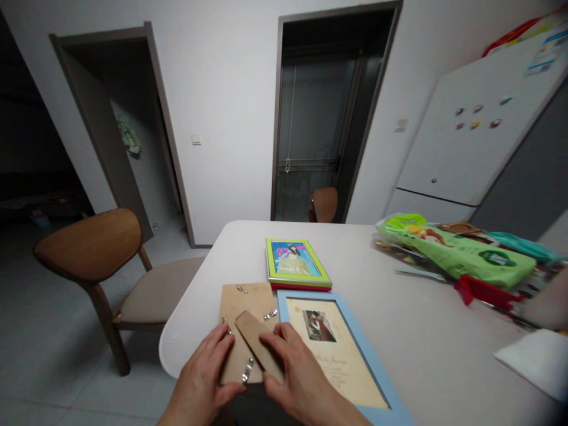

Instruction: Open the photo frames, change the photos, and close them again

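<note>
A brown picture frame backing board (255, 293) lies face down on the table, with small metal clips (248, 370) near its edges. Along its left edge, my left hand (199, 373) grips it, fingertips by one clip and thumb at the lower edge. My right hand (304, 376) is closed on the stand leg (251, 328), which slants across the board's middle. Right beside the board is a light blue picture frame (348, 325) with a small photo on a cream sheet. Behind it lies a lime-green picture frame (322, 268) with a princess picture, stacked on something red.
A white table (355, 251) carries a green plastic package (483, 251), a red item (486, 293) and white paper (536, 361) on the right. A wooden chair (95, 242) stands to the left, another chair (325, 204) behind the table. A fridge (461, 148) is at the back right.
</note>
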Motion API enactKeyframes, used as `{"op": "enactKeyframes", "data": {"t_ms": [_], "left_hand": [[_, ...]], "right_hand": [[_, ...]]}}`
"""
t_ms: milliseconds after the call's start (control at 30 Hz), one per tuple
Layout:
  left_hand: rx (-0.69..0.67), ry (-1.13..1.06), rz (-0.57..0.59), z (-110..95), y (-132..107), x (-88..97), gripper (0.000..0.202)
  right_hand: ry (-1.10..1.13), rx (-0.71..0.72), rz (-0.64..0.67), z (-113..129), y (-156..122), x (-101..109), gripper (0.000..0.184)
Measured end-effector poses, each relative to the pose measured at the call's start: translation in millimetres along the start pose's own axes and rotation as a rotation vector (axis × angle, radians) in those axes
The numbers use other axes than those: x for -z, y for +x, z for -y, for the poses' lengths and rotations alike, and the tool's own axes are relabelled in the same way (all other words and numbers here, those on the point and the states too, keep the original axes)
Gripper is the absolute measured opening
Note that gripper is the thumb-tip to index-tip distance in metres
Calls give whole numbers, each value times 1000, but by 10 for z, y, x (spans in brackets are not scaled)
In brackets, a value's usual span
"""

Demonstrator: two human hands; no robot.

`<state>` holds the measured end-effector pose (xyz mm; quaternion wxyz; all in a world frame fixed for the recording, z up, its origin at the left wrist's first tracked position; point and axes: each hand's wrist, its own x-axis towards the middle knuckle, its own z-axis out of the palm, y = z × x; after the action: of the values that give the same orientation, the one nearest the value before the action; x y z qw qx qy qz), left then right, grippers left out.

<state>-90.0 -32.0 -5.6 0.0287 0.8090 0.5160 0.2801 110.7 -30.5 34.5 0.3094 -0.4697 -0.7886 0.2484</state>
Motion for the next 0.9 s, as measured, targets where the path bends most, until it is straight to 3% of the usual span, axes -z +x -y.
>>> {"op": "enactKeyframes", "data": {"t_ms": [67, 167, 333, 667, 900], "left_hand": [[-65, -25, 25, -260, 85, -46, 60], [-131, -80, 160, -689, 238, -199, 61], [-64, -111, 355, -1142, 438, -442, 59], [-59, -179, 473, -1163, 529, -388, 42], [-179, -204, 496, -1060, 455, -397, 67]], "right_hand": [[-30, -7, -13, -100, -152, 246, 43], [-79, -84, 18, -355, -403, 562, 42], [-176, -223, 29, -722, -646, 810, 40], [-315, -207, -15, -948, -755, 750, 39], [-375, -154, -85, -957, -604, 749, 32]]}}
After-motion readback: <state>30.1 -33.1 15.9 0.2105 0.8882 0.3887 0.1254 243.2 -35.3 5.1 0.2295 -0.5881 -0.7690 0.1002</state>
